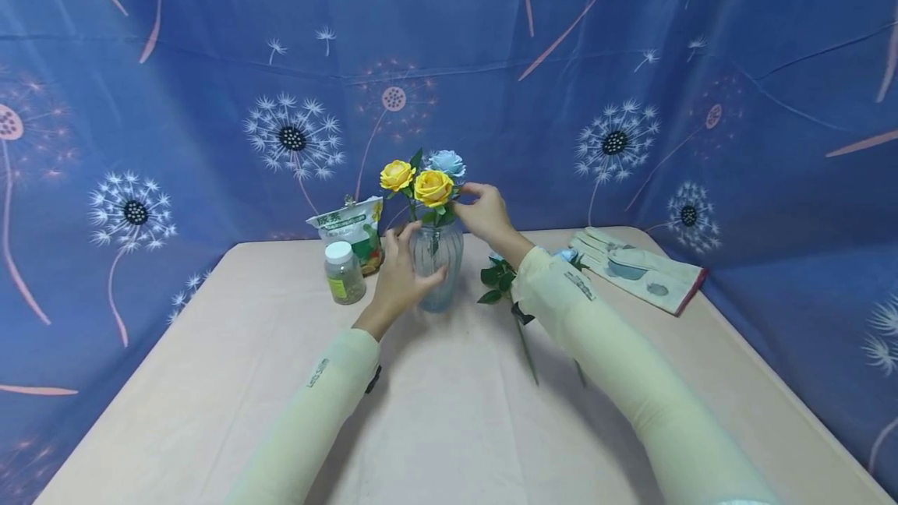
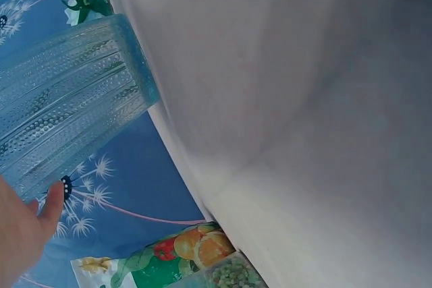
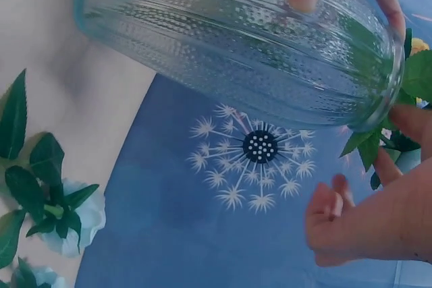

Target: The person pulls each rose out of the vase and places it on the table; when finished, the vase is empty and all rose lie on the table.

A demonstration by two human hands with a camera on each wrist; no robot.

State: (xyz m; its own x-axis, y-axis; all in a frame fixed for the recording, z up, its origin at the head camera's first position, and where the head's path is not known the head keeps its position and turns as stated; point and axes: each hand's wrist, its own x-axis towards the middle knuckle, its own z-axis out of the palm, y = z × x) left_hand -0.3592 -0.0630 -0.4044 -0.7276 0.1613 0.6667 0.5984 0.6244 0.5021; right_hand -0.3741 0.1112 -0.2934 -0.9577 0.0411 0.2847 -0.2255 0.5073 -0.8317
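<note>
A ribbed clear-blue glass vase stands upright on the table with artificial roses in its mouth. At the front are two yellow roses; a light blue rose sits behind them. My left hand holds the vase from the left, thumb across its front and fingers near the rim; the right wrist view shows that thumb lying on the ribbed glass. Beside the rim, my right hand pinches among the stems and leaves, just under the blue rose; the fingertips are partly hidden by leaves.
More blue roses lie on the table to the right, partly under my right forearm. A pale work glove lies farther right. Left of the vase are a white-capped jar and a printed bag. A blue dandelion-print curtain hangs behind.
</note>
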